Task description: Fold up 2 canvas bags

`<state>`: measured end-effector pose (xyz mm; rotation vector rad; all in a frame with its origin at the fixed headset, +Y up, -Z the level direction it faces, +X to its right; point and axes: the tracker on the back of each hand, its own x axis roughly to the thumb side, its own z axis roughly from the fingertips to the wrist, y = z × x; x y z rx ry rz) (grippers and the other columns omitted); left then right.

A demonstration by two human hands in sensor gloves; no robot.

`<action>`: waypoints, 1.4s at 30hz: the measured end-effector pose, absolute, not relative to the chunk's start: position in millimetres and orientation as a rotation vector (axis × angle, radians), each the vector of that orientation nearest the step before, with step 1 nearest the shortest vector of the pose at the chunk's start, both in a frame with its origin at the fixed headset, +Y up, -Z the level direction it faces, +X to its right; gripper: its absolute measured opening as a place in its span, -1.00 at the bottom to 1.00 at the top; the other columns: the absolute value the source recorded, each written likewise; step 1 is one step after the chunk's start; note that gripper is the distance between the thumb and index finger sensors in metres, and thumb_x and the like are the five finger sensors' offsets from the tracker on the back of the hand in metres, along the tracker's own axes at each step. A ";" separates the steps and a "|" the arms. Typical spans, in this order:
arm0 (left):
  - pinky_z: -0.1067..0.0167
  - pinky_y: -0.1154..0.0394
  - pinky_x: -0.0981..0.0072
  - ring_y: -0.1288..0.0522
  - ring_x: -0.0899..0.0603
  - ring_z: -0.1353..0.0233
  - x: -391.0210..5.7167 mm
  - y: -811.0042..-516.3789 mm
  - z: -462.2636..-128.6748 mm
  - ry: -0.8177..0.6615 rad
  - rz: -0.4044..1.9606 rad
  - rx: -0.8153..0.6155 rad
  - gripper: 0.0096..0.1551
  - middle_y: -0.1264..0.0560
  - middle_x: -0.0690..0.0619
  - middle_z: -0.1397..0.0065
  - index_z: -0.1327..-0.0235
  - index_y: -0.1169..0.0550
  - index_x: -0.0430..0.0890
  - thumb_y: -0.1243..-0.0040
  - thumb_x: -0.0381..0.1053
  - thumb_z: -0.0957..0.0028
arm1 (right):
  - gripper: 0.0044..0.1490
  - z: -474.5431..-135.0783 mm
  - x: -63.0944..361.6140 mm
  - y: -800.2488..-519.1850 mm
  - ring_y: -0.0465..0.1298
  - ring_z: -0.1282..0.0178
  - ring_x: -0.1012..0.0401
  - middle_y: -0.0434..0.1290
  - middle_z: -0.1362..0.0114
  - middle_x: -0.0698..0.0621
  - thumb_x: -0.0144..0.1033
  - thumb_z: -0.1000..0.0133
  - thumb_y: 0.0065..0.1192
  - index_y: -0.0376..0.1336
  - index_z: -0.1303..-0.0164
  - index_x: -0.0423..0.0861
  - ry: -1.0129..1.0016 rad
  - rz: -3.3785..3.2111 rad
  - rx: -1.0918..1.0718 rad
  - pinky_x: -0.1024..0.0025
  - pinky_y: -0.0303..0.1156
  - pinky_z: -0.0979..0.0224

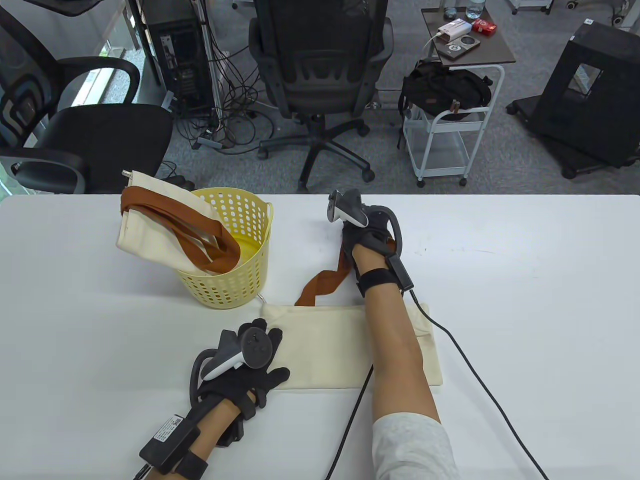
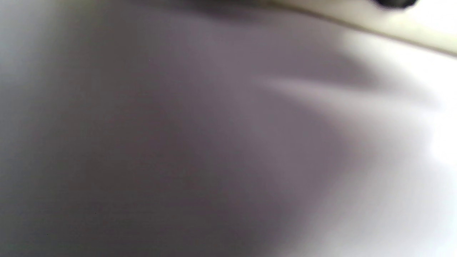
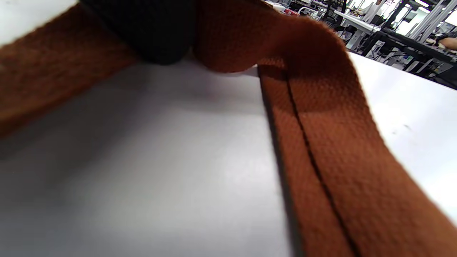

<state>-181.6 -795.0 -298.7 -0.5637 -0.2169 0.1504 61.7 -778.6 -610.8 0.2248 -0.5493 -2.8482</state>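
Cream canvas bag (image 1: 325, 345), folded into a flat band, is lying on the white table (image 1: 525, 300) before you, your left hand (image 1: 250, 365) pressing its left end with fingers spread, your right hand (image 1: 365, 235) gripping its brown straps (image 1: 320, 287) beyond it. Your right forearm is hiding part of the bag, and your left wrist view is showing only blur. A second bag (image 1: 165, 225) is sitting tilted in the yellow basket (image 1: 240, 280) just beside the first, brown handles draping.

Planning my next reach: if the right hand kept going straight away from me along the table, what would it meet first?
Probably nothing: beyond the right hand, which grips the brown strap, only bare table shows up to the far edge. The basket sits well to its left.
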 end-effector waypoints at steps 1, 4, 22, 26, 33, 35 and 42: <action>-0.52 0.37 -0.26 0.40 -0.17 -0.69 -181.7 -795.2 -298.7 -0.217 0.151 -0.564 0.00 0.44 0.11 -0.60 -0.48 0.16 0.28 -0.04 0.41 0.09 | -0.17 -611.1 61.3 -778.1 0.00 -0.80 0.06 0.09 -0.73 0.12 -0.34 -0.12 0.40 0.04 -0.54 0.20 -0.523 -2.848 0.227 -0.03 -0.05 -0.81; -0.52 0.37 -0.26 0.40 -0.17 -0.69 -181.6 -795.3 -298.8 -0.217 0.150 -0.565 0.00 0.44 0.11 -0.60 -0.48 0.16 0.27 -0.04 0.41 0.09 | -0.36 -612.1 65.8 -778.7 0.19 -0.74 0.06 0.25 -0.63 0.11 -0.29 -0.11 0.43 0.22 -0.38 0.19 -0.439 -2.856 0.245 -0.02 0.09 -0.77; -0.53 0.37 -0.25 0.41 -0.16 -0.69 -180.9 -794.7 -298.4 -0.208 0.132 -0.573 0.00 0.45 0.12 -0.60 -0.47 0.17 0.29 -0.02 0.42 0.09 | -0.48 -529.4 93.2 -698.4 0.63 -0.26 0.10 0.60 -0.24 0.06 -0.13 0.00 0.43 0.40 -0.19 0.11 -0.088 -3.213 -0.086 0.04 0.50 -0.36; -0.53 0.37 -0.25 0.41 -0.16 -0.69 -180.7 -794.5 -298.3 -0.204 0.129 -0.576 0.00 0.46 0.13 -0.60 -0.47 0.18 0.29 -0.02 0.42 0.09 | -0.49 -487.3 101.6 -670.5 0.62 -0.27 0.09 0.59 -0.26 0.05 -0.13 -0.01 0.43 0.41 -0.20 0.11 -0.100 -3.361 -0.236 0.03 0.49 -0.37; -0.53 0.38 -0.23 0.44 -0.19 -0.68 -181.2 -794.5 -298.0 -0.189 0.132 -0.586 0.00 0.47 0.13 -0.59 -0.47 0.19 0.32 -0.01 0.43 0.10 | -0.49 -402.9 119.1 -644.3 0.61 -0.31 0.07 0.58 -0.28 0.04 -0.15 -0.02 0.42 0.41 -0.20 0.10 -0.123 -3.542 -0.559 0.01 0.48 -0.39; -0.53 0.38 -0.23 0.44 -0.19 -0.67 -181.4 -794.6 -297.9 -0.187 0.135 -0.587 0.00 0.47 0.13 -0.59 -0.46 0.19 0.32 -0.01 0.43 0.10 | -0.49 -378.5 120.3 -643.3 0.61 -0.30 0.07 0.58 -0.29 0.04 -0.15 -0.02 0.42 0.41 -0.21 0.10 -0.134 -3.544 -0.655 0.01 0.48 -0.39; -0.52 0.39 -0.23 0.45 -0.21 -0.67 -181.0 -794.4 -297.0 -0.184 0.133 -0.589 0.00 0.47 0.09 -0.59 -0.46 0.19 0.32 -0.01 0.43 0.10 | -0.49 -296.3 115.7 -671.0 0.61 -0.30 0.08 0.58 -0.29 0.04 -0.15 -0.02 0.42 0.41 -0.20 0.11 -0.216 -3.398 -0.861 0.02 0.49 -0.38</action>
